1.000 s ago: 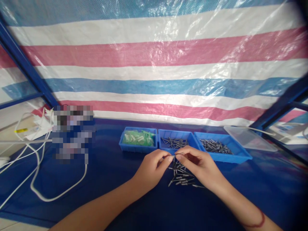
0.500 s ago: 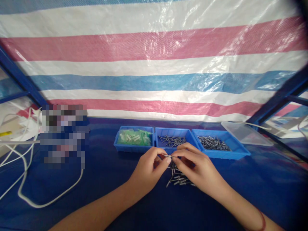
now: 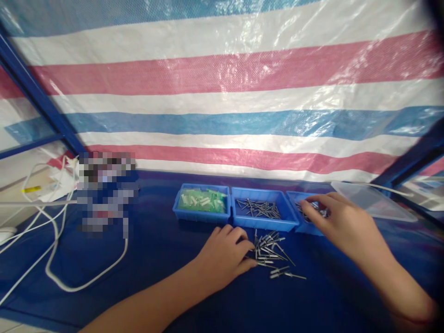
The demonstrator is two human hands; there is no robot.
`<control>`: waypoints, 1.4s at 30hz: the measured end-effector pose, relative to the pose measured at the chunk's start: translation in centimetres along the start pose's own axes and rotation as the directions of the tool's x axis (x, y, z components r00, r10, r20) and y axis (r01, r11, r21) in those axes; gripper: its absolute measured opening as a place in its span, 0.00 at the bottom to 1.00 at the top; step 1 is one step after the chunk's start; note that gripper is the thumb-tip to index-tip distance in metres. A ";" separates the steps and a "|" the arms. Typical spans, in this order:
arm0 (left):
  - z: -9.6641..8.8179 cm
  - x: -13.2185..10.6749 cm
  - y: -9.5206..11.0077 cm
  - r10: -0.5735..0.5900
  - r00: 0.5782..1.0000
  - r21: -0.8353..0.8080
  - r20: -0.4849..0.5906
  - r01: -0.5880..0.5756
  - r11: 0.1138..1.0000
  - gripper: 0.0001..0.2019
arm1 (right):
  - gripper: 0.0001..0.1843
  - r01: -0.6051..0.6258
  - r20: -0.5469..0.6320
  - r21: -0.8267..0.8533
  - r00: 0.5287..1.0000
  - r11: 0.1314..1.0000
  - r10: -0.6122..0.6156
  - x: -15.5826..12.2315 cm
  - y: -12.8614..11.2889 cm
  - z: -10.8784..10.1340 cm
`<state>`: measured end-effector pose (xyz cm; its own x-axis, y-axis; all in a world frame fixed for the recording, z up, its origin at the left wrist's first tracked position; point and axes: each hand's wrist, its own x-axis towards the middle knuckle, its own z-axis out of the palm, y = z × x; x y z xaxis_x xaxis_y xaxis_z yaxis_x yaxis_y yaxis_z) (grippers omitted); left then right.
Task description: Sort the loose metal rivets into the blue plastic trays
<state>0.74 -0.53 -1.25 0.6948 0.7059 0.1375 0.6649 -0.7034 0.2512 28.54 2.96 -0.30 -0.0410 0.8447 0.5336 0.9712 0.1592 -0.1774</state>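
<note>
Silver pop rivets [image 3: 268, 245] lie in a loose pile on the blue table. At the pile's left edge is my left hand [image 3: 227, 254], palm down, thumb and forefinger apart beside the rivet ends. My right hand [image 3: 347, 222] reaches over the right blue bin [image 3: 292, 196], which holds more rivets. Its thumb and forefinger come together at the tips above them; anything pinched there is too small to make out. The middle blue bin [image 3: 263, 224] holds rivets with long thin stems. In the left blue bin [image 3: 201, 216] are green-tinted plastic packets with pale pieces.
A clear plastic lid [image 3: 374, 203] lies behind the right bin. White cables [image 3: 52, 277] loop over the table's left side, near a blurred-out patch. A striped plastic sheet [image 3: 222, 120] hangs behind, between blue frame posts [image 3: 45, 101].
My hands have parted from their joint pinch on a small rivet. The right moved right and over the right bin; the left lowered to the pile. The view has shifted slightly.
</note>
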 end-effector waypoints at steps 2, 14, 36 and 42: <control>0.1 0.1 0.0 -0.001 1.000 0.011 -0.002 0.001 1.000 0.09 | 0.14 0.041 0.009 0.131 0.999 0.991 -0.042 -0.2 -1.4 -0.3; 0.1 0.4 -0.2 -0.055 0.993 -0.057 -0.101 0.049 0.997 0.05 | 0.10 0.324 0.258 0.494 0.832 0.807 -0.492 -2.7 -7.8 -0.3; -0.2 0.4 0.8 -0.257 0.937 -0.566 -0.237 0.081 0.821 0.06 | 0.07 -0.098 0.239 0.829 0.952 0.551 -0.191 -2.8 -8.4 0.8; 0.4 0.5 0.8 -0.232 0.950 -0.552 -0.207 0.082 0.830 0.06 | 0.07 -0.125 0.282 0.814 0.939 0.567 -0.198 -3.0 -8.7 0.9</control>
<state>1.75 -0.74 -1.34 0.4493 0.8513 0.2711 0.4579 -0.4800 0.7483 20.02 -0.49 -1.04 -0.2973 0.9054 0.3030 0.3648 0.4010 -0.8403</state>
